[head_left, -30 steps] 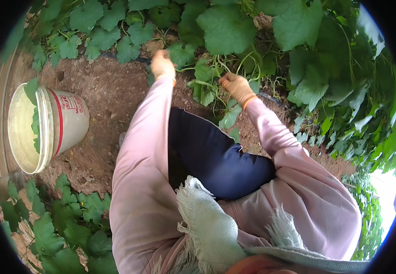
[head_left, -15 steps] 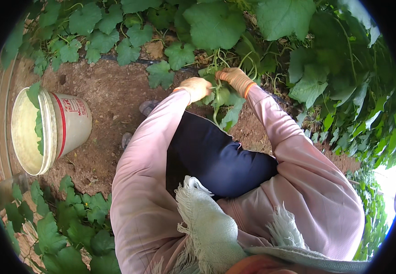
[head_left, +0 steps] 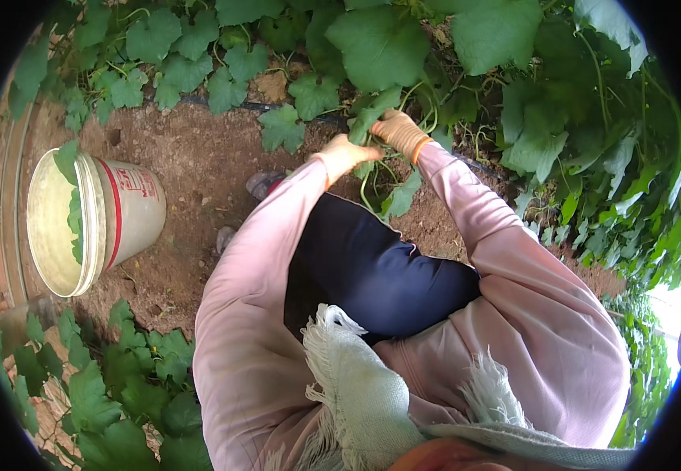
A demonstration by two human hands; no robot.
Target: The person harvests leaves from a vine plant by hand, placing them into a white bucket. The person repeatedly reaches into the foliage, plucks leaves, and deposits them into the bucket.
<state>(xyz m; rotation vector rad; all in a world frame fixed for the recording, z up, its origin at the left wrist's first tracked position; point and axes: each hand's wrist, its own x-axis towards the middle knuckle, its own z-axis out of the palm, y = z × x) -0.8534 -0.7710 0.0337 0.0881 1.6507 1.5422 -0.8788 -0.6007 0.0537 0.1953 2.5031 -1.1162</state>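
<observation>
Slanting from far right to near left, a broad green vine leaf (head_left: 367, 118) lies just beyond the orange-cuffed left hand (head_left: 344, 157), thumb outstretched, and beside the curled right hand (head_left: 397, 130); whether either pinches it, I cannot tell.

Red print (head_left: 138, 180) on the outer wall of the off-white bucket (head_left: 135, 224), just beside the red band (head_left: 114, 216) near its rim; boxed block plus larger lettering, turned sideways, small and blurred, exact wording not surely legible
</observation>
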